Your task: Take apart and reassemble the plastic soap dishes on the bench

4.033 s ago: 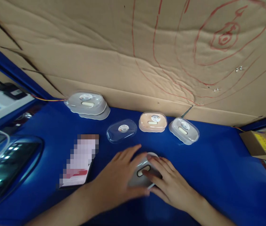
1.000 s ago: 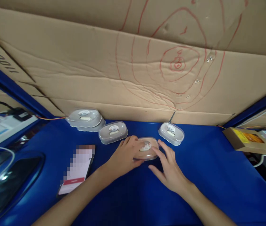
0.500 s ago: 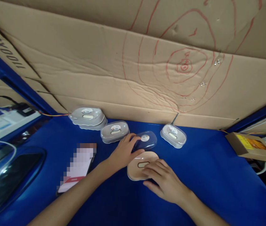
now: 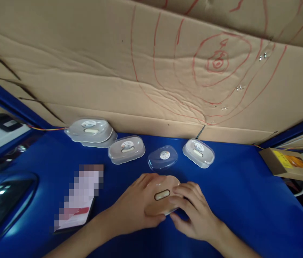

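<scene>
A glossy beige oval case (image 4: pixel 159 204) with a pale pill-shaped inset on its top sits between my hands, low over the blue table. My left hand (image 4: pixel 138 200) is wrapped round its left end, thumb along the near edge and fingers over the far edge. On the right end, the fingers of my right hand (image 4: pixel 194 206) are curled over the rim, with the thumb below. Just beyond the case lies a clear plastic cover (image 4: pixel 157 160) bearing a round white sticker. What exactly the case is, I cannot make out.
Similar cases under clear covers stand along the back: a stack (image 4: pixel 91 132) at left, one case (image 4: pixel 126 150) beside it, another (image 4: pixel 198 153) at right. A phone (image 4: pixel 78 197) lies left, near a dark glossy device (image 4: pixel 3 204). A cardboard box (image 4: pixel 288 165) stands far right.
My left hand has come off the clear cover and back to the beige case, taking hold of its left end. The right hand stays at the case's right end. The view has shifted slightly.
</scene>
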The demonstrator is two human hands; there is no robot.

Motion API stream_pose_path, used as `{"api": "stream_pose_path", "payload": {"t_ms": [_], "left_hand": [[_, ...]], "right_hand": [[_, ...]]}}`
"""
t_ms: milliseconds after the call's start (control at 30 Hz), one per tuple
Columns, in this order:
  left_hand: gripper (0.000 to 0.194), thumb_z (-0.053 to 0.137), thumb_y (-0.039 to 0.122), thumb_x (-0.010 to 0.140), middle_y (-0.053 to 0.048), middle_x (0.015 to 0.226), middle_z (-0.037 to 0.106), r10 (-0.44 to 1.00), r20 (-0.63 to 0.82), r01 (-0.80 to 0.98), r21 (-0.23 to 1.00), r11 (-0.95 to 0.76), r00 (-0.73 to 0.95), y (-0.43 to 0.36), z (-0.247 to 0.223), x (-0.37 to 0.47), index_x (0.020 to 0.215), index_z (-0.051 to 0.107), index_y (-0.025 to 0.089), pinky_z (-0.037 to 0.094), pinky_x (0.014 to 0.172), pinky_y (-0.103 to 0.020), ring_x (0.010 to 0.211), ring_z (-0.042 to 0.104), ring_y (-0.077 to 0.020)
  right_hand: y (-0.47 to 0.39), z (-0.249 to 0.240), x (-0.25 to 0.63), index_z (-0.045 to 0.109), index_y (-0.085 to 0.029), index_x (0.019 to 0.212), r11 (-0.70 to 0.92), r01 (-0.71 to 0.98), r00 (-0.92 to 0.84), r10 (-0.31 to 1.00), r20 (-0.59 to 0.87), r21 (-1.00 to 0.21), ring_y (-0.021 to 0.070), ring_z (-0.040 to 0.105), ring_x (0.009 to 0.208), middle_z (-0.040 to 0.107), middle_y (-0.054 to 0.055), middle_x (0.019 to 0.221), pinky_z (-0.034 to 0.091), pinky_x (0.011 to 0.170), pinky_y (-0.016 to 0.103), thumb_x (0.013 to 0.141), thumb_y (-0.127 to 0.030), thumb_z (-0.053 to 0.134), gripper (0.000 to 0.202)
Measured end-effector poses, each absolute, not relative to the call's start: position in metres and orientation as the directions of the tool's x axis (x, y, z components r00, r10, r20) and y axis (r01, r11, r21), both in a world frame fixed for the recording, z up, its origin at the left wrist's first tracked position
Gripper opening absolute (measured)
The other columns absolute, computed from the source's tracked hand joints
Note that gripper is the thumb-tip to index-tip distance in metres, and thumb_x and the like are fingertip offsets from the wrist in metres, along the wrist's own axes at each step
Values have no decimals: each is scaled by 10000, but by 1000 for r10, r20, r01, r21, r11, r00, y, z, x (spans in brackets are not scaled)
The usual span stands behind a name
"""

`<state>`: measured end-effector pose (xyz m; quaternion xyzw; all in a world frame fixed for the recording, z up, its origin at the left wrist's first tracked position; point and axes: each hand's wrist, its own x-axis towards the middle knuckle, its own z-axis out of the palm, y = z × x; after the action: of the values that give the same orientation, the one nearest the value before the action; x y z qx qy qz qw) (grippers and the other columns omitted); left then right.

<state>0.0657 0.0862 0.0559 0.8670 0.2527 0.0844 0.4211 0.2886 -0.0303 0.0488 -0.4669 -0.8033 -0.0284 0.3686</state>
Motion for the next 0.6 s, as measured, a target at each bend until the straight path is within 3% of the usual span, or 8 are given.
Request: {"api": "stream_pose_path", "payload": {"t_ms": [67, 133, 267, 333, 433, 533, 600], "left_hand": [[735, 748, 487, 877, -106, 1442, 613, 587, -179, 353, 915, -196, 789, 90, 51, 62, 1506, 405, 324, 484, 1088, -518, 1290, 609, -331], [644, 666, 562, 921, -109, 1330, 662, 593, -296, 296, 950, 100, 749, 94, 45, 59, 1451, 416, 294, 534, 966, -462, 1146, 669, -294], [652, 693, 647, 873, -99, 1236, 692, 565, -384, 209, 913, 351, 730, 95, 36, 60, 1354, 471, 267, 519, 842, -383, 1036, 686, -267], [634, 693, 652, 875, -89, 1206, 698, 575, -391, 206, 909, 361, 718, 93, 37, 62, 1333, 491, 263, 510, 831, -372, 1020, 684, -261], [551, 652, 641, 911, -72, 1157, 697, 637, -360, 216, 931, 295, 682, 92, 42, 64, 1288, 535, 255, 514, 861, -378, 1019, 674, -254], [459, 538, 621, 977, -74, 1135, 697, 697, -283, 219, 958, 182, 658, 96, 45, 63, 1236, 581, 244, 531, 894, -406, 1048, 674, -267], [401, 575, 557, 974, -83, 1200, 691, 732, -175, 265, 964, -8, 659, 98, 46, 61, 1226, 606, 246, 521, 984, -449, 1133, 657, -286]], "right_hand": [[-29, 44, 290, 615, -163, 1354, 535, 816, -346, 757, 554, -221, 302, 618, 1266, 669, 172, 1345, 525, 1035, 488, 1064, -441, 547, 408], [-28, 40, 289, 561, -159, 1465, 517, 847, -405, 782, 474, -128, 350, 517, 1416, 577, 208, 1498, 496, 1097, 557, 1082, -485, 514, 505], [-31, 38, 289, 583, -200, 1474, 500, 864, -401, 762, 509, -66, 293, 486, 1459, 597, 144, 1504, 449, 1176, 503, 1070, -159, 513, 412], [-34, 40, 290, 623, -198, 1437, 516, 852, -385, 729, 565, -84, 259, 505, 1438, 665, 105, 1419, 419, 1207, 456, 1047, -61, 500, 431], [-39, 43, 292, 680, -184, 1361, 581, 805, -401, 679, 615, -116, 236, 553, 1384, 730, 75, 1311, 419, 1206, 431, 1042, -54, 540, 372], [-41, 43, 287, 743, -188, 1183, 637, 761, -446, 654, 612, -126, 216, 651, 1205, 776, 53, 1185, 505, 1084, 399, 1017, -115, 647, 205], [-43, 42, 280, 749, -205, 1063, 667, 736, -502, 653, 567, -117, 177, 680, 1020, 784, 30, 1062, 535, 960, 349, 1010, -155, 675, 104]]}}
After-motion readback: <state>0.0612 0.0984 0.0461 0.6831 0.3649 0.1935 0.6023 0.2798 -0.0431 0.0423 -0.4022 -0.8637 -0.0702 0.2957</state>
